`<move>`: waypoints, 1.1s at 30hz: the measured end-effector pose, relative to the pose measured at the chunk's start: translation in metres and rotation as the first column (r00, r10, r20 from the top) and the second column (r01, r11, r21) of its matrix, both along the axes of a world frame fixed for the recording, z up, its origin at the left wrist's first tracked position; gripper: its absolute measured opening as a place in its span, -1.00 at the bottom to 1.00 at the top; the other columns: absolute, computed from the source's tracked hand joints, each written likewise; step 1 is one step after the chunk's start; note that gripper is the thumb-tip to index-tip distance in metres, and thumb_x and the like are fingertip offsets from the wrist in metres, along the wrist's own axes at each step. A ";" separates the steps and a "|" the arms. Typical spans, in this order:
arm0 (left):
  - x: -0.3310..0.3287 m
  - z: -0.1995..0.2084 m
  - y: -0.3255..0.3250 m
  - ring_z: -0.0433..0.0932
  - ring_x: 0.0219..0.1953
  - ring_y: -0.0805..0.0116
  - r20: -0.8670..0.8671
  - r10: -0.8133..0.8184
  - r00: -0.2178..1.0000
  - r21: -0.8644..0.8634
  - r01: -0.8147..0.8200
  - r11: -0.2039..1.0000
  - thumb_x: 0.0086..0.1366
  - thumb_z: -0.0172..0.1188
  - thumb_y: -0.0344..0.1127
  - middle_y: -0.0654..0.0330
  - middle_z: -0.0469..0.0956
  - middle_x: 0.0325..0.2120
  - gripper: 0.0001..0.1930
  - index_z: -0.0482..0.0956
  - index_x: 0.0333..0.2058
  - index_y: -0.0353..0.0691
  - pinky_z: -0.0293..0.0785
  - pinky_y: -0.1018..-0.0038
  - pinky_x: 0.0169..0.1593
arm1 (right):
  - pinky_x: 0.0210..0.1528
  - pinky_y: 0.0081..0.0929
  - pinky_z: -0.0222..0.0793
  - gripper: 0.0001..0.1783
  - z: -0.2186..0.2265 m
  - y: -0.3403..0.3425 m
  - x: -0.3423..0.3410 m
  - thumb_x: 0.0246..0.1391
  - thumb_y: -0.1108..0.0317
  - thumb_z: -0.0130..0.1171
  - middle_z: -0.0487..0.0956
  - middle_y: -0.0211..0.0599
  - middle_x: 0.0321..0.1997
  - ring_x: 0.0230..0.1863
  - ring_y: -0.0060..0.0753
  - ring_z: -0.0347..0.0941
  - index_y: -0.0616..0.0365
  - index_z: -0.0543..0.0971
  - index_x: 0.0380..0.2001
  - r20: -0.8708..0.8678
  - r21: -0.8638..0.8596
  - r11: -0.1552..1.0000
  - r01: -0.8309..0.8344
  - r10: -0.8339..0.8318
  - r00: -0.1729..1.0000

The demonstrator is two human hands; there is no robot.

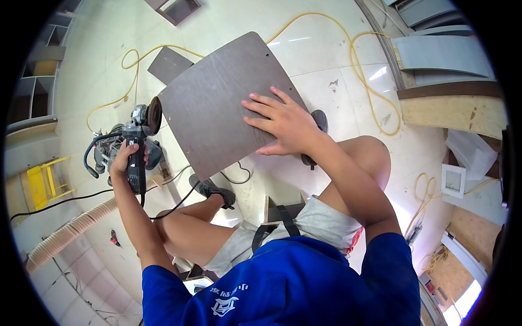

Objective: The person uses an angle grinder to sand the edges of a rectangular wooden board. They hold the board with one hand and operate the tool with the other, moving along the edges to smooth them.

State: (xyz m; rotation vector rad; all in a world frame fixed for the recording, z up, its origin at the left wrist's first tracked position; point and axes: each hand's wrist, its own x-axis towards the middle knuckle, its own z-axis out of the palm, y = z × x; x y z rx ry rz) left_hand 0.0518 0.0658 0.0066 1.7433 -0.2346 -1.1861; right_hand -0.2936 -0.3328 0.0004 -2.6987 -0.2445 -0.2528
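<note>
Left hand point(126, 158) closed around the body of an angle grinder point(138, 136), fingers wrapped on the grip, thumb side up. Grinder disc point(154, 115) sits at the far end of the tool, beyond the left hand, edge just beside the left edge of the brown panel point(217, 103); contact unclear. Black cord point(70, 198) runs from the grinder back past the left forearm.

Right hand point(283, 125) open, flat, palm down, fingers spread, pressing on the near right part of the panel. Panel is a dark brown board with rounded corners, lying tilted between the two hands, most of it stretching away and to the left of the right hand. It seems to rest over the person's knees; what carries it underneath is hidden.

Below the hands: bare legs, grey shorts, dark shoe point(213, 189) under the panel's near corner. Yellow cable point(370, 81) loops on the tiled floor point(326, 54) beyond the right hand. Beige ribbed hose point(65, 233) lies on the floor left of the left forearm. Yellow stool point(46, 182) further left.
</note>
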 end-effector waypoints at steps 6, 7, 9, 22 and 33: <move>0.012 0.027 0.018 0.58 -0.50 0.29 0.025 0.046 0.999 -0.034 -0.045 0.998 0.16 0.37 -0.09 0.10 0.56 -0.44 -0.53 0.42 -0.11 -0.24 0.60 0.32 -0.43 | 0.51 0.08 -0.01 -0.12 0.010 0.003 0.004 -0.30 0.08 0.57 0.25 -0.27 0.50 0.51 -0.17 0.12 -0.05 0.51 0.20 -0.061 -0.031 0.998 -0.049 0.047 0.997; 0.011 0.034 0.017 0.57 -0.50 0.29 0.013 0.074 0.997 -0.044 -0.073 0.996 0.18 0.36 -0.10 0.11 0.55 -0.45 -0.55 0.41 -0.10 -0.23 0.60 0.32 -0.41 | 0.49 0.11 0.03 -0.07 0.013 0.001 0.004 -0.38 0.29 0.55 0.26 -0.20 0.49 0.51 -0.10 0.14 -0.04 0.48 0.23 -0.061 -0.017 0.998 -0.065 0.064 0.996; 0.003 0.036 0.018 0.57 -0.50 0.28 0.006 0.151 0.988 -0.086 -0.150 0.985 0.23 0.32 -0.17 0.09 0.55 -0.43 -0.61 0.37 -0.10 -0.19 0.58 0.33 -0.43 | 0.49 0.09 0.03 -0.14 0.016 -0.005 0.003 -0.28 0.32 0.47 0.27 -0.24 0.49 0.50 -0.16 0.15 -0.09 0.48 0.24 -0.076 -0.172 0.978 -0.117 0.105 0.992; -0.119 0.006 0.008 0.61 -0.49 0.37 -0.106 0.310 0.945 -0.177 -0.325 0.929 0.18 0.31 -0.10 0.12 0.58 -0.46 -0.59 0.43 -0.19 -0.29 0.61 0.43 -0.45 | 0.49 0.05 0.08 0.03 0.023 -0.098 0.010 -0.55 0.39 0.34 0.31 -0.18 0.47 0.47 -0.05 0.22 -0.12 0.48 0.27 -0.200 -0.295 0.876 -0.381 0.333 0.921; -0.135 -0.019 0.023 0.56 -0.52 0.45 -0.116 0.195 0.974 -0.137 -0.210 0.968 0.22 0.29 -0.02 0.18 0.54 -0.46 -0.57 0.41 -0.16 -0.24 0.58 0.49 -0.47 | 0.47 0.02 0.09 -0.03 0.015 -0.079 0.016 -0.45 0.43 0.24 0.30 -0.15 0.48 0.48 -0.07 0.21 -0.10 0.48 0.27 -0.050 -0.325 0.896 -0.302 0.303 0.952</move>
